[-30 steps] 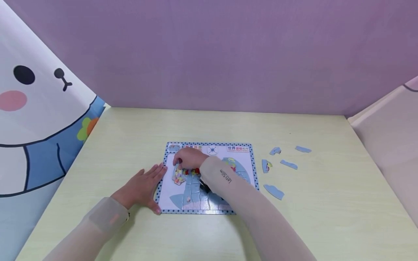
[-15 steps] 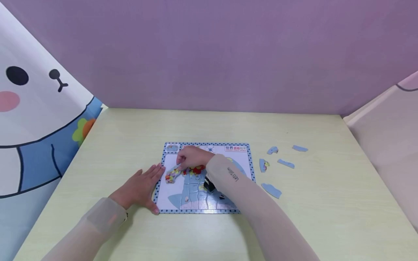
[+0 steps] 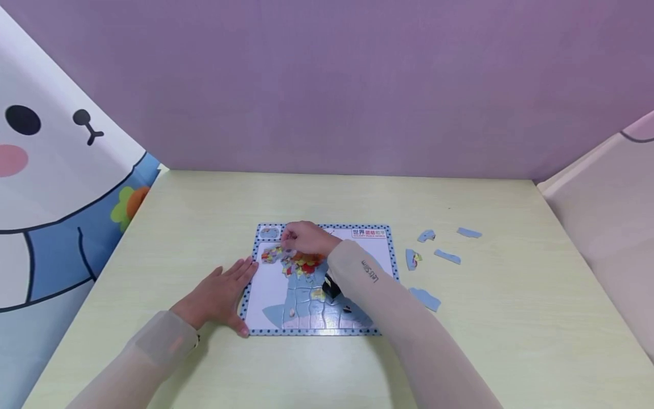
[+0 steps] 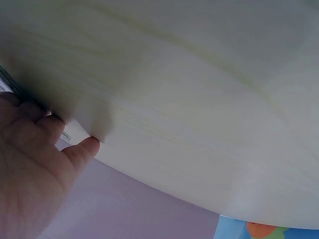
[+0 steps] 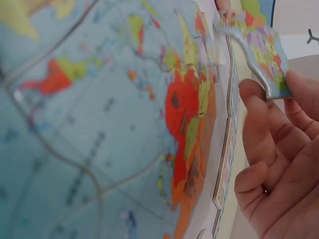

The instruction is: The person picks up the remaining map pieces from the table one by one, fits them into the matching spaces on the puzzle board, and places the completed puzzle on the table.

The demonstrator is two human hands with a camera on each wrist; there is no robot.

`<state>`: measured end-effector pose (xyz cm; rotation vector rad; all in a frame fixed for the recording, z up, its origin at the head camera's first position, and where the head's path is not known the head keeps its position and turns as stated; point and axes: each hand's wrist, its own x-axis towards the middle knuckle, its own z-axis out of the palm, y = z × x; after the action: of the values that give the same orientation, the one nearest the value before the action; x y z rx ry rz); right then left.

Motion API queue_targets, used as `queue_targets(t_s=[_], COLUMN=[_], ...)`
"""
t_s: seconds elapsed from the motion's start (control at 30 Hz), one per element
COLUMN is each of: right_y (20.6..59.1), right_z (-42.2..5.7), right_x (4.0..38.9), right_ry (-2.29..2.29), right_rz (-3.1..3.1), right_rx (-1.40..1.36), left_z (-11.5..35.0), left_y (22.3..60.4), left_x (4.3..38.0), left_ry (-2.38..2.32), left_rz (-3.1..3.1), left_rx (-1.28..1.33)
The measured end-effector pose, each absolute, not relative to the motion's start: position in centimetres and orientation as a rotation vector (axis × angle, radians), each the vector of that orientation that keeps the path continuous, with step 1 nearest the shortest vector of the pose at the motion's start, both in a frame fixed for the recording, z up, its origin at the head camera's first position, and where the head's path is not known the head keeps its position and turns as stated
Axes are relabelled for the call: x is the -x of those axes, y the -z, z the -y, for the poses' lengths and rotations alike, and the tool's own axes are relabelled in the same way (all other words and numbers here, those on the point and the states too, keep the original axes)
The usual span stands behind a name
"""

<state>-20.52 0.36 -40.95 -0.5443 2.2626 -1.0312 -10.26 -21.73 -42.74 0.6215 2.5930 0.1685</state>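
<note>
In the head view, a puzzle board (image 3: 267,289) with a dotted blue border lies on the table, partly filled with joined blue and multicoloured map pieces (image 3: 317,312). My right hand (image 3: 310,238) is over its upper left part. Between thumb and fingertips it pinches a multicoloured map puzzle piece (image 5: 261,52), tilted up from the board in the right wrist view. The same hand and sleeve cover some of the board's upper and right side. My left hand (image 3: 219,295) rests with spread fingers at the board's left edge, fingertips on the border.
Right of the board lie several loose puzzle pieces, among them a large blue piece (image 3: 425,299), a blue piece with yellow (image 3: 413,259) and a thin blue strip (image 3: 447,257). A purple wall (image 3: 347,113) stands behind the table (image 3: 511,318).
My right hand has shifted up and slightly right. The pinched piece has swung from hanging downward to pointing left, higher on the board. My left hand keeps its place at the board's edge.
</note>
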Motion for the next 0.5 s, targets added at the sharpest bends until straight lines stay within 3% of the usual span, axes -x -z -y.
queue_targets(t_s=[0.27,0.5], right_y=[40.5,39.8], right_z=[-1.6,-8.2], right_x=[20.6,20.2], right_ry=[1.051,1.112], right_rz=[-2.247,-2.284], right_rx=[0.532,0.532], left_z=[21.6,21.2], left_y=[42.9,42.9], left_x=[10.5,10.5], left_ry=[-0.168,-0.173], left_rz=[-2.591,-2.594], left_rx=[-0.616,-0.628])
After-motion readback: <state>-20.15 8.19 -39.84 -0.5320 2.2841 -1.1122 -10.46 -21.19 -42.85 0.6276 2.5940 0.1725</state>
